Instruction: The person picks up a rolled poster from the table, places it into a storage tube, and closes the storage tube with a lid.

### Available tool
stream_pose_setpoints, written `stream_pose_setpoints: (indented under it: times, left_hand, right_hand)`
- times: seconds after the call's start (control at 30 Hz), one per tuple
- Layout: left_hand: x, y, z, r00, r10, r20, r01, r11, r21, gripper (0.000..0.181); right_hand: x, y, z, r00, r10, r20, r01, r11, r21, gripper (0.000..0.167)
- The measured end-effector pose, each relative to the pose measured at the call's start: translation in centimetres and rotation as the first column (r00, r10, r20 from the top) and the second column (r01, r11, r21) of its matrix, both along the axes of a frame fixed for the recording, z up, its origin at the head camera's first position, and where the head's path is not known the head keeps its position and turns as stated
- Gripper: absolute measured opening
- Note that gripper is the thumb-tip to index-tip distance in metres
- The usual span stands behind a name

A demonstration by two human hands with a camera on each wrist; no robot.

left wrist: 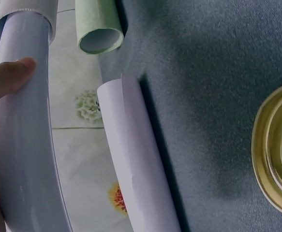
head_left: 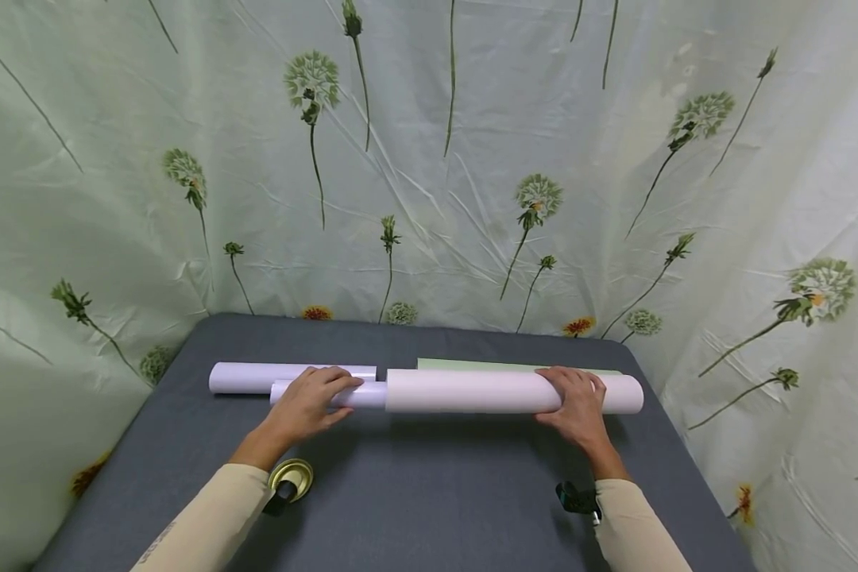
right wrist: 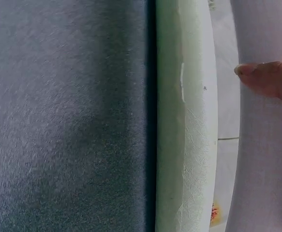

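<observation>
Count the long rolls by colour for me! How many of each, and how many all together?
Pale lilac: 2 (the slim roll poking into the pinkish one, and the back roll behind it)
Pinkish white: 1 (the fat roll)
Pale green: 1 (the green roll)
Total: 4

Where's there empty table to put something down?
There's bare gray table between the gold dish and the right sleeve, in front of the pale held tube. Farther back it's crowded: the white resting roll and green tube lie there.
</observation>
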State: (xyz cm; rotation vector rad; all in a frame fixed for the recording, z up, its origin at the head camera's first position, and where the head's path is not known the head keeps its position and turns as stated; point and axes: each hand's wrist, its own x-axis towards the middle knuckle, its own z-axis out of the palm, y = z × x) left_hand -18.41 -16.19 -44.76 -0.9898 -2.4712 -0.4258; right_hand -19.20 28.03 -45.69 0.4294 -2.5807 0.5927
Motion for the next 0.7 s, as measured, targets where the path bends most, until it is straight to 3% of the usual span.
stream_pose_setpoints:
  times: [0.7]
  left_hand:
    - [-0.2, 1.3, -0.2, 1.0, -0.007, -0.021, 0.007, 1.0, -0.003, 0.044]
  right_hand:
    - [-0.1, -0.1, -0.3, 0.998, 0.026, -0.056, -0.027, 1.0, -0.017, 0.073]
